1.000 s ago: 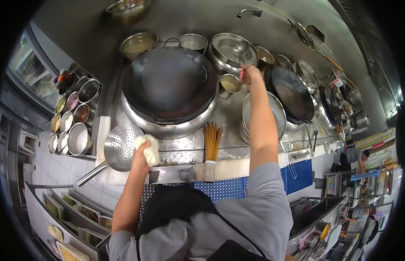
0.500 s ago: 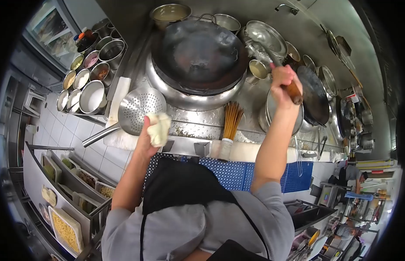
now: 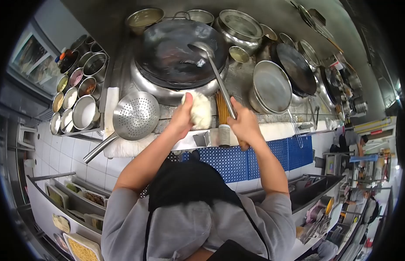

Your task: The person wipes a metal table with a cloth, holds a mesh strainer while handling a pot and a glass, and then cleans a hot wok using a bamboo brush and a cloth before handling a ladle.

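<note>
A folded pale cloth (image 3: 201, 109) is gripped in my left hand (image 3: 182, 117), just in front of the steel ring under the wok. My right hand (image 3: 246, 125) is closed round the long handle of a ladle (image 3: 218, 78). The ladle's bowl is over the right side of the large dark wok (image 3: 176, 56), where some wisps show. Between my hands stands a bamboo brush (image 3: 222, 113) with a wrapped handle. To the left, a perforated strainer (image 3: 136, 115) rests on the counter edge.
Metal pots of ingredients (image 3: 85, 112) stand at the left. A second wok (image 3: 295, 69), a lidded-looking steel bowl (image 3: 272, 87) and a small cup (image 3: 239, 54) are to the right. Behind me are trays of food (image 3: 82, 248). A co-worker (image 3: 354, 142) is at the far right.
My right hand has brought the ladle from the pot at the back right to the wok. My left hand, still with the cloth, has moved right, away from the strainer.
</note>
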The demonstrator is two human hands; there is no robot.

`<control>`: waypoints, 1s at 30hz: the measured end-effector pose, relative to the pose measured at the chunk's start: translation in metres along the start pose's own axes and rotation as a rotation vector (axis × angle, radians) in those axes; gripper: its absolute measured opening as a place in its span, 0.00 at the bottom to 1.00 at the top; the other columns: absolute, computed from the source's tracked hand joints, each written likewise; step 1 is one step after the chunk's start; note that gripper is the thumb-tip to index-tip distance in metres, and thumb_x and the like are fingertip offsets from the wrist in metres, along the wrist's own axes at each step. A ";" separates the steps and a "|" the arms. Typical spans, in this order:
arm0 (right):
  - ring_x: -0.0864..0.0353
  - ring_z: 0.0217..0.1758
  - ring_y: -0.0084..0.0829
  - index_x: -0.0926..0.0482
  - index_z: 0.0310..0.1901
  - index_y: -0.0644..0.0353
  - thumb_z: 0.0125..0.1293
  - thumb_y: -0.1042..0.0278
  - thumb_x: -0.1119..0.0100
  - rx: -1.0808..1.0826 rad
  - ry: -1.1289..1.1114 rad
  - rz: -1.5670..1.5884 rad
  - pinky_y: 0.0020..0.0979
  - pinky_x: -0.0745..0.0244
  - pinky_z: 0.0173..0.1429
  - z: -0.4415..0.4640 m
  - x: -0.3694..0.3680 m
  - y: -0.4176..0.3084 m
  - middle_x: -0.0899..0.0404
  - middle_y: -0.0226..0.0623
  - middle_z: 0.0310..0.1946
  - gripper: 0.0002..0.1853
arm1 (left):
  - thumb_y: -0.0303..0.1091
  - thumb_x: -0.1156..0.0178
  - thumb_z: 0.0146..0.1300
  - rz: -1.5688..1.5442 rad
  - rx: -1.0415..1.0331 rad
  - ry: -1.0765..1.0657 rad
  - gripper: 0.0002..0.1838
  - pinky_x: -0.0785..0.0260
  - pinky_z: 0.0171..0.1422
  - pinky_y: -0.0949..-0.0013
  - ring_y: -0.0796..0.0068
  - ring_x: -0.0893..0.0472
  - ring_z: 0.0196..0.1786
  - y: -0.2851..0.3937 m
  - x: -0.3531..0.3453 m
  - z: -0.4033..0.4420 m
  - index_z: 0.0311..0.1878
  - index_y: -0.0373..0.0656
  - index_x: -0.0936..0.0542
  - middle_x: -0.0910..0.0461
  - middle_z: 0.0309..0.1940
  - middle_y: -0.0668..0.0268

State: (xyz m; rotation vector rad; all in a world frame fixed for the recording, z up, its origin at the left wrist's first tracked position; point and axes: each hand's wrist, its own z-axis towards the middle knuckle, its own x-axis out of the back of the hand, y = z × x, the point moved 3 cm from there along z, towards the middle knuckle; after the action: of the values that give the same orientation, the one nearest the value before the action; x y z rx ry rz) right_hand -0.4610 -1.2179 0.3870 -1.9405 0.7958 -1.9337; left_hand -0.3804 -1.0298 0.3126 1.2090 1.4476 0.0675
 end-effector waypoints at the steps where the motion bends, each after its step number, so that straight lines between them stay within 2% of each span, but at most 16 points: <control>1: 0.18 0.19 0.36 0.38 0.73 0.70 0.59 0.74 0.41 0.209 0.118 -0.309 0.38 0.23 0.25 -0.008 -0.003 -0.002 0.19 0.46 0.25 0.38 | 0.69 0.55 0.72 0.023 -0.037 -0.055 0.38 0.23 0.56 0.62 0.69 0.17 0.51 -0.003 -0.012 0.011 0.61 0.39 0.27 0.18 0.49 0.64; 3: 0.18 0.19 0.40 0.34 0.69 0.74 0.57 0.72 0.40 0.250 0.208 -0.500 0.40 0.21 0.25 -0.034 -0.005 -0.015 0.20 0.46 0.24 0.36 | 0.66 0.47 0.71 0.051 -0.045 -0.125 0.36 0.23 0.52 0.64 0.70 0.17 0.50 -0.006 -0.031 0.032 0.60 0.39 0.27 0.18 0.49 0.62; 6: 0.19 0.19 0.41 0.32 0.66 0.78 0.55 0.70 0.40 0.294 0.295 -0.689 0.39 0.21 0.24 -0.066 -0.017 -0.033 0.21 0.45 0.24 0.36 | 0.51 0.34 0.67 0.270 -0.178 0.044 0.28 0.22 0.46 0.66 0.71 0.16 0.45 0.002 -0.059 0.053 0.58 0.37 0.26 0.17 0.45 0.60; 9: 0.20 0.18 0.40 0.33 0.66 0.80 0.55 0.71 0.40 0.270 0.310 -0.647 0.36 0.22 0.22 -0.088 -0.020 -0.037 0.22 0.45 0.24 0.36 | 0.34 0.29 0.59 0.232 -0.166 -0.101 0.21 0.22 0.41 0.67 0.71 0.16 0.39 0.017 -0.072 0.058 0.52 0.35 0.22 0.16 0.39 0.60; 10: 0.20 0.18 0.40 0.33 0.65 0.80 0.55 0.71 0.40 0.239 0.303 -0.574 0.36 0.22 0.22 -0.096 -0.019 -0.039 0.22 0.46 0.24 0.35 | 0.27 0.30 0.55 0.197 -0.134 -0.083 0.16 0.22 0.39 0.66 0.70 0.15 0.35 0.024 -0.077 0.058 0.46 0.33 0.19 0.15 0.34 0.60; 11: 0.20 0.18 0.41 0.33 0.65 0.81 0.56 0.71 0.40 0.208 0.295 -0.504 0.37 0.21 0.23 -0.104 -0.018 -0.041 0.22 0.46 0.24 0.35 | 0.29 0.32 0.58 0.167 -0.102 -0.119 0.16 0.18 0.43 0.64 0.67 0.13 0.37 0.029 -0.078 0.064 0.48 0.34 0.19 0.14 0.37 0.59; 12: 0.19 0.19 0.43 0.32 0.66 0.78 0.58 0.72 0.39 0.198 0.296 -0.384 0.36 0.20 0.26 -0.110 -0.016 -0.040 0.20 0.48 0.27 0.34 | 0.30 0.33 0.58 0.094 -0.069 -0.175 0.16 0.18 0.43 0.63 0.66 0.13 0.37 0.031 -0.077 0.071 0.49 0.34 0.19 0.14 0.38 0.58; 15: 0.19 0.20 0.39 0.33 0.68 0.74 0.60 0.72 0.36 0.113 0.235 0.155 0.35 0.19 0.29 -0.124 -0.015 -0.039 0.19 0.47 0.29 0.34 | 0.36 0.34 0.57 -0.184 0.067 -0.374 0.20 0.17 0.43 0.60 0.62 0.14 0.38 0.031 -0.074 0.093 0.51 0.35 0.20 0.15 0.38 0.56; 16: 0.20 0.21 0.30 0.33 0.69 0.68 0.64 0.71 0.36 -0.032 0.128 0.347 0.31 0.20 0.30 -0.131 -0.014 -0.042 0.20 0.41 0.27 0.32 | 0.37 0.34 0.56 -0.269 0.039 -0.447 0.22 0.18 0.44 0.59 0.61 0.15 0.39 0.032 -0.076 0.096 0.51 0.35 0.20 0.16 0.39 0.55; 19: 0.22 0.22 0.22 0.32 0.70 0.64 0.69 0.71 0.39 -0.212 -0.123 1.144 0.26 0.23 0.26 -0.140 -0.031 -0.030 0.22 0.34 0.24 0.28 | 0.39 0.34 0.56 -0.463 0.013 -0.588 0.24 0.21 0.48 0.56 0.58 0.17 0.40 0.034 -0.077 0.103 0.53 0.34 0.21 0.18 0.40 0.52; 20: 0.22 0.21 0.21 0.32 0.70 0.61 0.72 0.70 0.42 -0.310 -0.150 1.233 0.21 0.26 0.25 -0.147 -0.032 -0.031 0.23 0.31 0.23 0.26 | 0.39 0.34 0.56 -0.519 0.014 -0.622 0.25 0.22 0.49 0.55 0.57 0.17 0.41 0.034 -0.077 0.105 0.53 0.34 0.22 0.18 0.40 0.52; 23: 0.23 0.22 0.20 0.32 0.70 0.59 0.72 0.68 0.41 -0.349 -0.367 1.418 0.22 0.27 0.23 -0.168 -0.035 -0.009 0.23 0.30 0.24 0.27 | 0.40 0.34 0.56 -0.450 -0.007 -0.564 0.25 0.22 0.48 0.55 0.56 0.17 0.41 0.036 -0.072 0.111 0.53 0.34 0.21 0.18 0.40 0.51; 24: 0.22 0.21 0.24 0.29 0.68 0.57 0.70 0.66 0.37 -0.409 -0.224 1.243 0.26 0.29 0.22 -0.171 -0.034 0.001 0.23 0.33 0.22 0.26 | 0.40 0.34 0.57 -0.403 -0.011 -0.512 0.23 0.22 0.49 0.55 0.56 0.17 0.41 0.035 -0.071 0.112 0.52 0.34 0.21 0.17 0.41 0.52; 27: 0.24 0.21 0.31 0.23 0.64 0.56 0.67 0.66 0.34 0.099 0.598 -0.153 0.32 0.31 0.23 -0.171 -0.023 0.004 0.25 0.35 0.22 0.24 | 0.39 0.37 0.60 -0.248 -0.005 -0.356 0.20 0.20 0.50 0.54 0.56 0.15 0.44 0.034 -0.068 0.112 0.52 0.36 0.20 0.15 0.42 0.54; 28: 0.24 0.28 0.39 0.20 0.59 0.56 0.62 0.70 0.32 0.000 0.633 -0.343 0.37 0.28 0.30 -0.177 -0.017 0.000 0.27 0.39 0.28 0.22 | 0.39 0.38 0.61 -0.232 0.007 -0.312 0.19 0.19 0.51 0.55 0.58 0.14 0.44 0.034 -0.068 0.111 0.51 0.37 0.19 0.14 0.42 0.56; 30: 0.24 0.34 0.41 0.20 0.57 0.57 0.60 0.72 0.32 0.007 0.687 -0.471 0.39 0.27 0.34 -0.175 -0.013 0.013 0.27 0.41 0.32 0.22 | 0.40 0.39 0.62 -0.253 0.005 -0.253 0.18 0.20 0.51 0.56 0.60 0.15 0.43 0.035 -0.072 0.111 0.49 0.37 0.20 0.15 0.41 0.57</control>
State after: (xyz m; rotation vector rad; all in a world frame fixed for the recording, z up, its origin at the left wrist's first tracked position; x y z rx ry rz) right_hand -0.6347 -1.1897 0.3792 -1.5380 0.4883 -2.9528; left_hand -0.2913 -1.1257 0.3511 0.9906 1.3651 -0.2540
